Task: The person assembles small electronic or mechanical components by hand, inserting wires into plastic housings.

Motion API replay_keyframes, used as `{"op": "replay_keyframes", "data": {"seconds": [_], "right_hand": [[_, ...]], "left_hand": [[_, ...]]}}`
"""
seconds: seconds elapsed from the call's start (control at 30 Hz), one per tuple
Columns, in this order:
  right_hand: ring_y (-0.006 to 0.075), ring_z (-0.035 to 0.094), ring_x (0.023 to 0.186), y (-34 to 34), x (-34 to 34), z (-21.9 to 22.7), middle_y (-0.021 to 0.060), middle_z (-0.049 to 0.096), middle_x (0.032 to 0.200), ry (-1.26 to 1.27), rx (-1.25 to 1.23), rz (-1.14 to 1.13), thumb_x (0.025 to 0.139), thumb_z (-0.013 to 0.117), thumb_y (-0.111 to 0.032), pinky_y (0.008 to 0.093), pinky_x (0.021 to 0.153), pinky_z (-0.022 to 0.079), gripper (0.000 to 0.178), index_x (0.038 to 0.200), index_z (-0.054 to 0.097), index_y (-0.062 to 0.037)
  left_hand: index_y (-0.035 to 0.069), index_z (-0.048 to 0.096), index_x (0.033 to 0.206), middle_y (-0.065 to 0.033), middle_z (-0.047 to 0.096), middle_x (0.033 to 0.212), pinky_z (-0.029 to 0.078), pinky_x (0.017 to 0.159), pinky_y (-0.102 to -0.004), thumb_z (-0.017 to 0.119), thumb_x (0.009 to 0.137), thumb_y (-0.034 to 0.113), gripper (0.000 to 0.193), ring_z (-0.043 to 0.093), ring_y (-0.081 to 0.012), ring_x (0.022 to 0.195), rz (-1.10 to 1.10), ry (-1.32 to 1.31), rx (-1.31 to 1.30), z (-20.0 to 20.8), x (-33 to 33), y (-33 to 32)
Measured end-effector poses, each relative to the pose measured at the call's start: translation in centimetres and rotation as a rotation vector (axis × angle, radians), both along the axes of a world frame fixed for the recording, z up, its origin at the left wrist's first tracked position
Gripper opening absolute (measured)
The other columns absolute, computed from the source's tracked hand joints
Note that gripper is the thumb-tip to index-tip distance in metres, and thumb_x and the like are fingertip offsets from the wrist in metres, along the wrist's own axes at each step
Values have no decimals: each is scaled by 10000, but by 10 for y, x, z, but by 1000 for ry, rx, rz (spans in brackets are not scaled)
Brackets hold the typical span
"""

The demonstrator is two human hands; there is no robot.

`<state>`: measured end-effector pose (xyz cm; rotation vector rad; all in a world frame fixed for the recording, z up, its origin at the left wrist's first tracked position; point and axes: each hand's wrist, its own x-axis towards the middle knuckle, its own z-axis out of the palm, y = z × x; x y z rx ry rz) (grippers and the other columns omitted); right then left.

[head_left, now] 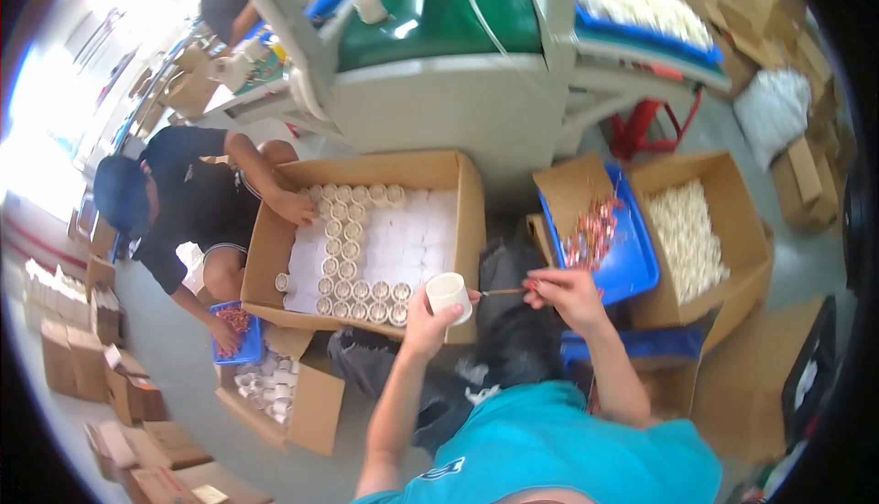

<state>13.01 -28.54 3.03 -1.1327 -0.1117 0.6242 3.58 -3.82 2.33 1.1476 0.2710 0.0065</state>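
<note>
My left hand is closed round a white cup-shaped part, held above the near right corner of a large cardboard box. To its right, my right hand pinches a thin brownish rod with a red end; its exact kind is too small to tell. The rod points left at the white part, and whether they touch is unclear. In the large box, several round white parts stand in rows on a white layer. Behind my right hand sits a blue tray with small reddish, copper-coloured pieces.
A cardboard box of cream-coloured pieces stands at the right. At the left, a crouching person reaches into the large box and a small blue tray. A box of white parts is nearby. A green-topped machine stands ahead.
</note>
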Motion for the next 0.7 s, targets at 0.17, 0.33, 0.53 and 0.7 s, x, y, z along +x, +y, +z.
{"op": "replay_keyframes", "data": {"seconds": [0.17,0.33,0.53,0.7], "right_hand": [[240,705,900,31,-13,16,165,693,1005,-30,90,317,928,589,15,301,763,582,259,1168,631,102],[269,707,865,34,-25,17,173,660,1016,202,257,341,881,618,73,325,750,597,213,1086,672,96],[192,698,801,33,-42,14,112,664,969,-504,-367,102,829,659,87,275,700,572,210,1033,702,61],[171,653,779,28,-38,26,106,662,946,-635,-437,-168,793,706,52,268,655,532,197,989,709,30]], "left_hand": [[-8,572,1070,-205,368,1488,403,991,-343,775,719,236,472,517,-220,1187,223,-303,470,19,-45,-41],[-2,481,1145,-202,571,1257,468,945,-364,762,767,101,482,602,-231,1080,11,-61,189,15,-60,-44],[8,454,1140,-126,691,989,535,822,-319,745,782,47,464,667,-169,889,-189,-59,103,29,-72,-33],[4,502,1159,-124,653,1108,510,866,-292,787,743,28,504,634,-140,966,145,-19,364,37,-61,-43]]}}
